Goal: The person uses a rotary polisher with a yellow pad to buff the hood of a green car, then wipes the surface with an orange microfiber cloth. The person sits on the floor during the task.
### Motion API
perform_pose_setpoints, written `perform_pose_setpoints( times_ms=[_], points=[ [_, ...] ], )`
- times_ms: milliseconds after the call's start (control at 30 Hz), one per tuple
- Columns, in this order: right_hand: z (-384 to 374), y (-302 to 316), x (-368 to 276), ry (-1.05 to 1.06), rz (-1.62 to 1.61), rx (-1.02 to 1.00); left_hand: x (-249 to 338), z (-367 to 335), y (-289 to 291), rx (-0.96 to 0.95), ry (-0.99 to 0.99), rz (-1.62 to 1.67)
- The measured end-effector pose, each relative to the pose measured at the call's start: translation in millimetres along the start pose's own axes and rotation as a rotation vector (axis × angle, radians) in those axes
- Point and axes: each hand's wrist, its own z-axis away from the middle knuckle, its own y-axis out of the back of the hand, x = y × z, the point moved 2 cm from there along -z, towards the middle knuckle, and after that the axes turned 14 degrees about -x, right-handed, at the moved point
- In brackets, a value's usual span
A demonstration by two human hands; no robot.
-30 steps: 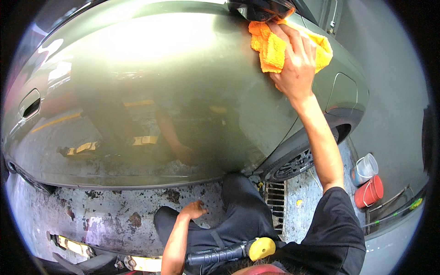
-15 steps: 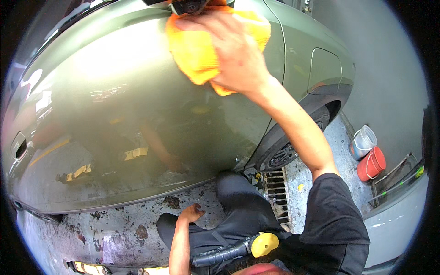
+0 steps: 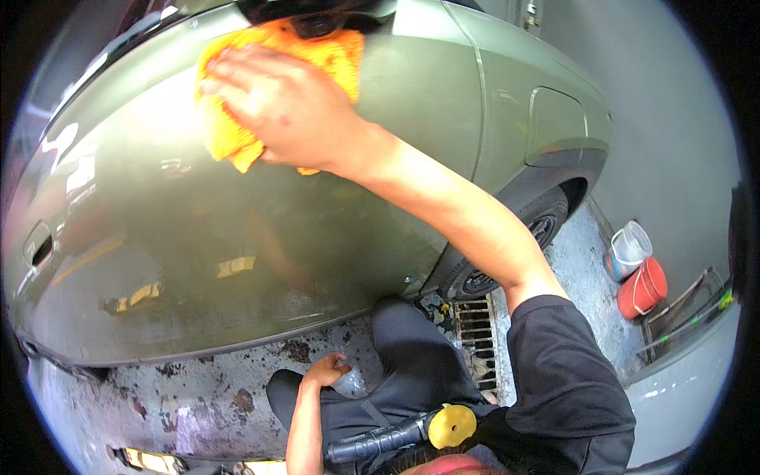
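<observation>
My right hand (image 3: 289, 107) presses an orange cloth (image 3: 226, 134) flat against the upper part of a green car door (image 3: 198, 269). The fingers spread over the cloth and point to the left; the car's side mirror (image 3: 317, 24) is just above. Low down, my left hand (image 3: 326, 369) rests by my bent knee with its fingers curled in, and I see nothing in it. Across my lap lies a black tool with a ribbed handle (image 3: 372, 443) and a round yellow pad (image 3: 452, 426); neither hand touches it.
A clear bucket (image 3: 629, 249) and a red bucket (image 3: 643, 286) stand by the grey wall at right. A floor grate (image 3: 475, 336) lies near the car's wheel (image 3: 546, 226). Behind me, at lower right, is a pale, glossy surface (image 3: 689, 404).
My right hand has slid the orange cloth leftward along the door, from right of the mirror to below and left of it. My left hand has stayed by the knee.
</observation>
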Motion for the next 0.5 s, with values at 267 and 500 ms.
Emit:
perform_pose_setpoints(
  times_ms=[267, 500],
  points=[
    [96, 52, 101, -0.145, -0.134, -0.124, -28, 16, 5, 0.102, 0.074, -0.026],
    [65, 48, 75, -0.015, -0.108, -0.067, -1, 36, -5, 0.119, 0.1, -0.085]
  ],
)
